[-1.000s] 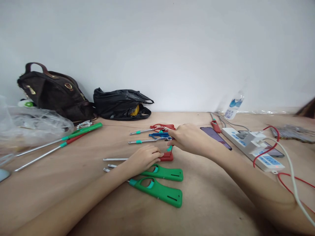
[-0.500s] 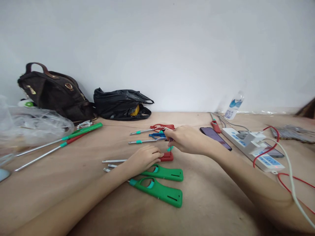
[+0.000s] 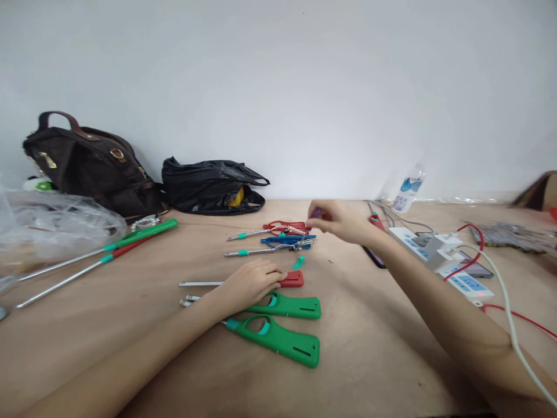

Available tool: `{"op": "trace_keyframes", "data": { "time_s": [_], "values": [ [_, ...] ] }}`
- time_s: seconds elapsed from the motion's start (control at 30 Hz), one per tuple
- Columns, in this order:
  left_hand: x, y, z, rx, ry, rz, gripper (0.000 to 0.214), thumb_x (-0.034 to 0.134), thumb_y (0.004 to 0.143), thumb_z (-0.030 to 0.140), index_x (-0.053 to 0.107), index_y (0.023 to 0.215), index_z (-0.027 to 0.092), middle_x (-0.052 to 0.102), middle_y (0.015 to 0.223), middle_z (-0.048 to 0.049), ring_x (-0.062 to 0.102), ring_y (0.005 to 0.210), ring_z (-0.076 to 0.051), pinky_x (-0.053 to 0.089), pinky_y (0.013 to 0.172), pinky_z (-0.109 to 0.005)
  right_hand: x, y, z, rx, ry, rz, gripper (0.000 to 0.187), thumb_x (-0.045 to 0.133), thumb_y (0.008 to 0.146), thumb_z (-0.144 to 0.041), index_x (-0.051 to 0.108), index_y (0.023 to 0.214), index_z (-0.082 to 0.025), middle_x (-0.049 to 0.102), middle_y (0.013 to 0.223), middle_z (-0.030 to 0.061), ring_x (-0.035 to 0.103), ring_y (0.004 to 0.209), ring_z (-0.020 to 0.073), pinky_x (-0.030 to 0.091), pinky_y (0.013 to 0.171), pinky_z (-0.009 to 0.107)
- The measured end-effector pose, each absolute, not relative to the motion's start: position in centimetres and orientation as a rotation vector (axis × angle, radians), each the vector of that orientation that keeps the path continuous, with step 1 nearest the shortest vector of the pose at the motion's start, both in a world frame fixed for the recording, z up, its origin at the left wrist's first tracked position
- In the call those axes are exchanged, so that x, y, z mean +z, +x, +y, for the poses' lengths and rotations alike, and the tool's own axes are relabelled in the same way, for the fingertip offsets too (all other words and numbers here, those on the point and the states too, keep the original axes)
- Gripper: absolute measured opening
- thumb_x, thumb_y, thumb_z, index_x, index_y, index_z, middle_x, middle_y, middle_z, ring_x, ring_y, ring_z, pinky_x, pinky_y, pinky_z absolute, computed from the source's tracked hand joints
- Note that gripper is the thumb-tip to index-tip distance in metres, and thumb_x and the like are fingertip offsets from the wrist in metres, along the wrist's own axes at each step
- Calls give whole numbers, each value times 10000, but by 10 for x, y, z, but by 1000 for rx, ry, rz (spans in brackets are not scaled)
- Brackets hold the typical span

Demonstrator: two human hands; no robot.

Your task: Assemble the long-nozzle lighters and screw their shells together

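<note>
My left hand is closed over a red long-necked lighter lying on the table, holding its handle down. Its metal tube sticks out to the left beneath the hand. Two green lighters lie nearer to me, partly under my left wrist. My right hand is raised above the table, fingers pinched round a small purple-handled screwdriver; its shaft is blurred. Below and left of it lie an opened red lighter and an opened blue lighter, with wires showing. A small teal piece lies between the hands.
At the right are a power strip with plugs and cables, a phone and a water bottle. Several metal pieces lie beyond. A black plastic bag, a dark backpack and more lighters occupy the left.
My right hand has lifted the screwdriver off the red lighter's handle and moved up and to the right. The left hand stays on the red lighter.
</note>
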State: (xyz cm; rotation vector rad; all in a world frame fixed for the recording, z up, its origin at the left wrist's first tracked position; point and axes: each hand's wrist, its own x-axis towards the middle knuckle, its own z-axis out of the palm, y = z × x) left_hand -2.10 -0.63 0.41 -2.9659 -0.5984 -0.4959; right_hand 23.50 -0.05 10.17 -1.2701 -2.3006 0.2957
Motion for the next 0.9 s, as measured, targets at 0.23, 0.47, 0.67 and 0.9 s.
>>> {"op": "trace_keyframes", "data": {
  "time_s": [0.23, 0.47, 0.67, 0.9],
  "values": [
    [4, -24, -7, -487, -2976, -567, 261, 435, 991, 242, 672, 1068, 165, 682, 1074, -76, 636, 952, -209, 492, 841, -312, 79, 273, 39, -331, -2095, -2139, 235, 471, 873, -162, 602, 1063, -116, 683, 1008, 163, 624, 917, 251, 402, 680, 291],
    [8, -24, -11, -498, -2974, -534, 340, 353, 1014, 244, 678, 1072, 162, 695, 1064, -80, 640, 955, -199, 494, 837, -298, 33, 272, 54, -183, -2271, -2339, 228, 556, 806, -147, 686, 987, -99, 690, 1031, 196, 663, 922, 270, 444, 683, 287],
    [11, -25, -11, -510, -3012, -533, 342, 349, 1011, 235, 671, 1095, 157, 691, 1088, -86, 642, 971, -208, 501, 853, -317, 36, 272, 54, -176, -2191, -2388, 229, 577, 834, -237, 696, 967, -94, 694, 997, 213, 664, 895, 286, 445, 684, 309],
    [16, -30, -4, -523, -2973, -682, 309, 376, 973, 190, 667, 1078, 179, 686, 1093, -84, 631, 1006, -219, 504, 894, -353, 45, 243, 43, -56, -1713, -2626, 185, 549, 850, -156, 700, 950, -194, 718, 968, 54, 644, 853, 155, 408, 708, 213]
  ]
}}
